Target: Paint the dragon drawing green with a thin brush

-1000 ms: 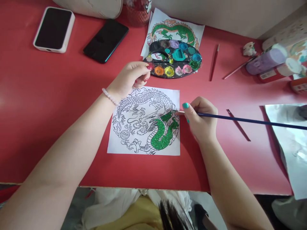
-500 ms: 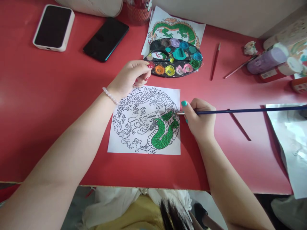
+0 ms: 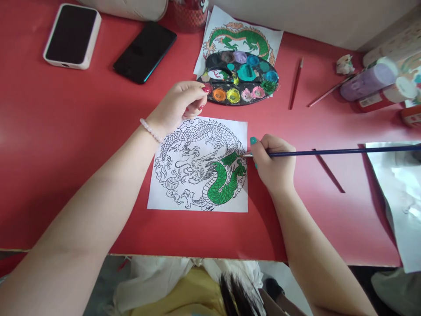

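The paintbrush [image 3: 329,152] has swung its tail away from the wearer. At the dragon sheet [image 3: 197,164]'s far-left corner, the left hand [image 3: 180,103] curls, grip unclear; beside its right edge, the right hand [image 3: 276,166], nearer the green patch [image 3: 230,159], pinches the paintbrush crosswise, tip leftward.

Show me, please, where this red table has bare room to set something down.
The widest patch lies between the white device, black phone and left forearm; another lies between the right forearm and silvery sheet. It is crowded around the palette and by the purple bottle.
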The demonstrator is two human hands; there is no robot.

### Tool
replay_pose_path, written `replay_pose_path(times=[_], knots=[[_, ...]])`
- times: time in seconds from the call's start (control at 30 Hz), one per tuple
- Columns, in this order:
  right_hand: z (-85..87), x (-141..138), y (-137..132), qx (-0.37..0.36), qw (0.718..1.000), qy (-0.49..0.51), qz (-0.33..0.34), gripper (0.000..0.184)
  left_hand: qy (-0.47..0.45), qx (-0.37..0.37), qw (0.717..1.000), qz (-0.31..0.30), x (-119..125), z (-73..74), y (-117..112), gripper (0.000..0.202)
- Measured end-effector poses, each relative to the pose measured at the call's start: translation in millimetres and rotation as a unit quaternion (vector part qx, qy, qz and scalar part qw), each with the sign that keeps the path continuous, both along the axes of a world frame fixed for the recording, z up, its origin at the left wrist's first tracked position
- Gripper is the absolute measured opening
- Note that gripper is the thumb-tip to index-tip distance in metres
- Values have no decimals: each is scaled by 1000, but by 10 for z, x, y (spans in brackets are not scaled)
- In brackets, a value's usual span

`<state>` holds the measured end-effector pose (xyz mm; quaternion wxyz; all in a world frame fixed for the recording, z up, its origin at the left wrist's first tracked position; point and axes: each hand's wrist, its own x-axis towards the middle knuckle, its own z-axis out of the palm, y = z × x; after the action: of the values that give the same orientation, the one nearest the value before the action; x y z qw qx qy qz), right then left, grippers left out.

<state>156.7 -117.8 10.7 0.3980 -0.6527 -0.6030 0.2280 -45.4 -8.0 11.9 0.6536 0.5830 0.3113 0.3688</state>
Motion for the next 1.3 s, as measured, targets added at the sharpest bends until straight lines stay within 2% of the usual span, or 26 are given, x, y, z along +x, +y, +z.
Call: replay_pose_path(times=[0.23,0.47,0.6,0.8,0.93,1.03,1.13,1.3], knots=[[-3,2,-2,3,1000,1,1,41,-22,12,1000,-11,-2,-7,6,27],[-1,-2,3,3,1000,10,-1,42,65,19,998,1,-8,21,-6,27],[-8,8,-2,-6,1000,9,0,41,18,19,1000,-5,0,-15,6,28],[-125,80,37,38,989,143,-12,34,-33,-6,999,-5,9,-29,8,27],[-198,110,101,68,986,148,-28,23,-20,-10,1000,-9,-3,-6,14,27],[-223,160,218,97,982,152,-49,21,8,-14,1000,-1,-7,12,12,27],[-243,283,470,119,978,159,-60,19,15,-14,1000,8,-8,25,4,26],[-281,517,1021,188,956,144,-172,22,2,-24,1000,-3,-18,22,10,26]])
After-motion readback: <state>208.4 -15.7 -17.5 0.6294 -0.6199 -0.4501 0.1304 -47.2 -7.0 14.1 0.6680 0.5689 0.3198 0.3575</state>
